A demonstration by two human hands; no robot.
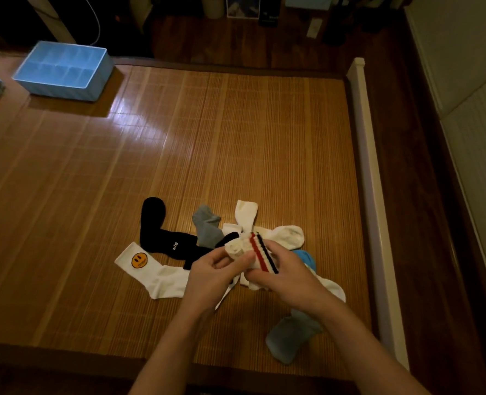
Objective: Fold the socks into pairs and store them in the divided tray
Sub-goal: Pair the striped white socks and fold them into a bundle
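Striped sock bundle (260, 253), white with red and dark bands, is held above the heap of loose socks on the bamboo mat (236, 138). Your left hand (210, 275) curls its fingers around the rolled end, and your right hand (281, 275) grips the striped part. Under your hands lie a black sock (156, 229), a white sock with a smiley face (150, 269), a grey-blue sock (206, 226) and a plain white sock (287, 236). The divided tray (59, 91), light blue, stands well apart at the far left of the mat.
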